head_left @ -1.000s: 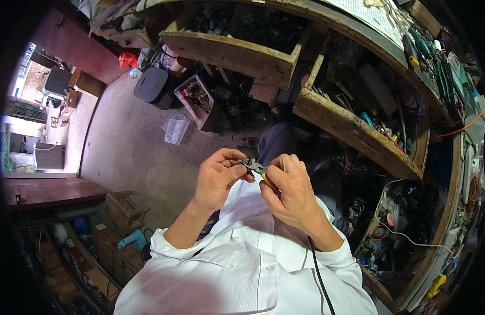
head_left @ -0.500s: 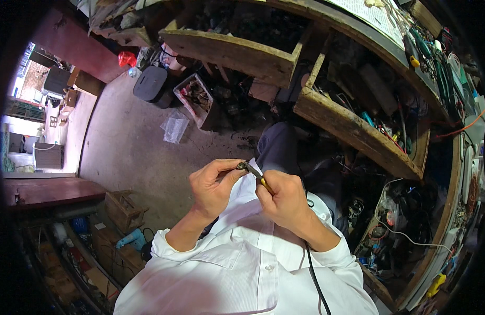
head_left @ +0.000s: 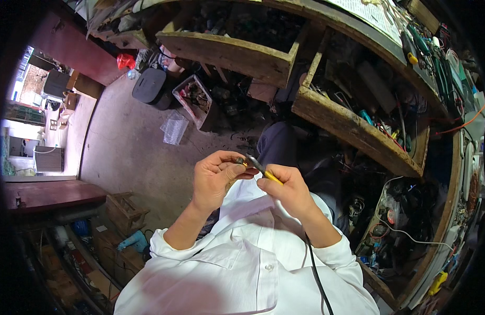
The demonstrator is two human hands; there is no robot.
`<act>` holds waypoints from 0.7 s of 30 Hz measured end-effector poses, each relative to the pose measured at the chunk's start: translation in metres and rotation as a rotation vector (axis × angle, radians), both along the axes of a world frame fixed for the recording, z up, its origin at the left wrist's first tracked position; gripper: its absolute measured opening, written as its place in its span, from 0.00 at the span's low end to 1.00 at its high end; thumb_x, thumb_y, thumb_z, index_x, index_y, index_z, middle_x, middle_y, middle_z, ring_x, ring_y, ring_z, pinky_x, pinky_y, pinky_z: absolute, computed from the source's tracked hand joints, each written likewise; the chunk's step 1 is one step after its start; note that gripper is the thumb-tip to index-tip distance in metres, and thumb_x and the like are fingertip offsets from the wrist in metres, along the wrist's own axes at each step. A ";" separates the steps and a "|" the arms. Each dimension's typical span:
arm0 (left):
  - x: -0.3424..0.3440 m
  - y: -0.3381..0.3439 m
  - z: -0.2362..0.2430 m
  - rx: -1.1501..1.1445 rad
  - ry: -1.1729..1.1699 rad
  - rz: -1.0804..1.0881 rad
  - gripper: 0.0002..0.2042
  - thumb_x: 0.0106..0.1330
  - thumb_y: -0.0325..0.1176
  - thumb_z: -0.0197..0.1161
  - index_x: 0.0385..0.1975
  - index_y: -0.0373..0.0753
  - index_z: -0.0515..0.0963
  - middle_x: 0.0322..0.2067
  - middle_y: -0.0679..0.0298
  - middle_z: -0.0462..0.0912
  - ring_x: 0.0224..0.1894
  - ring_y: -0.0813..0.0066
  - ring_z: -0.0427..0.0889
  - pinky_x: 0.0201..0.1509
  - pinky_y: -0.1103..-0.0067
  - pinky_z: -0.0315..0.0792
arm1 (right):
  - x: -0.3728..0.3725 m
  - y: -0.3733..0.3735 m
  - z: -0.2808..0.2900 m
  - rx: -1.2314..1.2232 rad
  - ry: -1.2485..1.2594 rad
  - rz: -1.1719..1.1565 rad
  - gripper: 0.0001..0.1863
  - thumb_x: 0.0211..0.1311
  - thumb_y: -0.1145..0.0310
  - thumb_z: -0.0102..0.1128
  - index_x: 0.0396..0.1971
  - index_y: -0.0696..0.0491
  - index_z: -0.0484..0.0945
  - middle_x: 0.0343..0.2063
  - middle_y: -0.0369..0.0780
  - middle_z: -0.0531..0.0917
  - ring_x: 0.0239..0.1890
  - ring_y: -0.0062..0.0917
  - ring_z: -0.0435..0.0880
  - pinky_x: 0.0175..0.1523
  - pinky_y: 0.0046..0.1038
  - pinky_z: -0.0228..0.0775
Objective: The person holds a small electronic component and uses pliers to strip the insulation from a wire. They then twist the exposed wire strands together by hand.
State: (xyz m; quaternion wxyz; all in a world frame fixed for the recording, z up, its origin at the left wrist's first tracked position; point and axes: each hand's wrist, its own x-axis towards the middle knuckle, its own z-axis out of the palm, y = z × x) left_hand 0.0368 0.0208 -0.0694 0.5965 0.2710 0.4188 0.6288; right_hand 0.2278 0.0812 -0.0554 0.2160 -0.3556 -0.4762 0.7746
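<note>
Fingers first: left hand has thumb and fingertips pinched on a small part, remaining fingers curled beneath. Right hand is wrapped round the yellow grips of the pliers, thumb laid along the handle.

Part is held in the air in front of the chest, over the lap, just off the pliers' metal end. Whether the tips touch it or only overlap it in this view, cannot tell; nor whether the jaws are parted.

Handling, by judgement: part light, likely stiff, probably metal at least in places. Small enough to slip or roll if the pinch slackens; any thin bits could bend under a hard squeeze. Best held by its outer edges between thumb and forefinger, leaving the side toward the tool free. Pliers rigid, heavier toward the head; take them well back on the coated grips.

Looks: part mostly dark, a bright brassy fleck on the near side; much of it behind the fingertips, outline unclear. Pliers grey at the head, yellow behind. A black cord hangs down the white shirt from near the right wrist; its upper end not traceable.
</note>
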 end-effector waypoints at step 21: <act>-0.005 -0.007 -0.005 0.028 0.175 0.053 0.09 0.63 0.18 0.67 0.42 0.26 0.80 0.36 0.52 0.87 0.37 0.70 0.88 0.40 0.83 0.82 | 0.001 -0.003 0.025 1.207 -0.504 0.013 0.08 0.48 0.71 0.66 0.22 0.54 0.74 0.26 0.43 0.71 0.30 0.36 0.72 0.35 0.37 0.61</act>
